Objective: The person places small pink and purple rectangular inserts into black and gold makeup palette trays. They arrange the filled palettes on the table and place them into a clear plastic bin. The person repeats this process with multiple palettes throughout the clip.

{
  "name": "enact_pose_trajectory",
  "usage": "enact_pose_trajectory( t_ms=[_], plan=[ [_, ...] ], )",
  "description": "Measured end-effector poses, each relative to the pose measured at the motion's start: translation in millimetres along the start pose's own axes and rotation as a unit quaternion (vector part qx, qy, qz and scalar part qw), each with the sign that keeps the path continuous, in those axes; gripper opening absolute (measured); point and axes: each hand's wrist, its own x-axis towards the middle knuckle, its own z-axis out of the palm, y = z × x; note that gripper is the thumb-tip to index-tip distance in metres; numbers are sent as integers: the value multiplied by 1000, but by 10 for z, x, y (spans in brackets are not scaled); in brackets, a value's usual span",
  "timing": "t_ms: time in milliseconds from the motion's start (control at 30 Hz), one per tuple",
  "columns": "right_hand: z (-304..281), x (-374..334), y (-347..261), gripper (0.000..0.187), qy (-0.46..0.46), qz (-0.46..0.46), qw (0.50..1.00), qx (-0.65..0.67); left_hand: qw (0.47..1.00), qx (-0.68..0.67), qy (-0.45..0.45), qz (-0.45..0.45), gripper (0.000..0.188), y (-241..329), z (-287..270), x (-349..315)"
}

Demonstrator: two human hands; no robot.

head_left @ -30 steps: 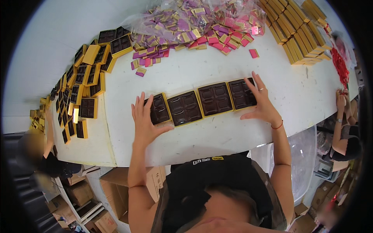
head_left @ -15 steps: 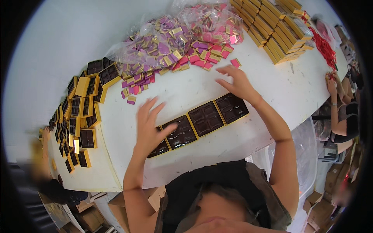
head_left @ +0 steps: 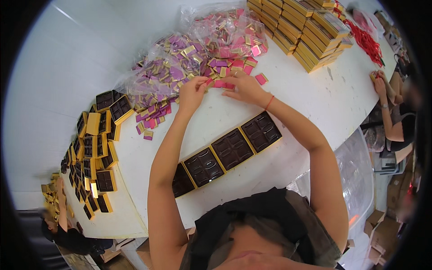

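Observation:
My left hand is at the near edge of the heap, its fingertips pinched on a small pink-and-gold wrapped piece. Beside it, my right hand reaches over loose pink pieces, thumb apart from the bent fingers; no piece shows in its grip. Between my forearms and nearer to me lies a slanting row of gold-edged boxes with dark brown moulded trays. Their compartments hold no wrapped pieces. My left forearm covers part of the leftmost box.
Clear plastic bags spill purple pieces and pink pieces. Gold boxes are stacked at the far right, beside red cords. More dark-tray boxes pile up at left. Other people work at the table's left and right.
Both hands have moved from above the row of boxes, away from me, to the pink pieces. My left fingers, spread before, are now pinched. The row of trays shows more fully.

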Motion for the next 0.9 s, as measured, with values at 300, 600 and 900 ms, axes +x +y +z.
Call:
enact_pose_trajectory(
  t_ms=[300, 600, 900],
  plan=[
    [199, 288, -58, 20, 13, 20, 998, -61, 948, -278, -38, -150, 39, 774, -575, -921],
    [-251, -245, -1077, 29, -124, 163, 888, 412, 932, -289, 80, -203, 17, 945, -680, -2318],
    [139, -563, -1557, 27, -171, 152, 831, 507, 890, -300, 272, -208, 17, 961, -211, -3027]
  ],
)
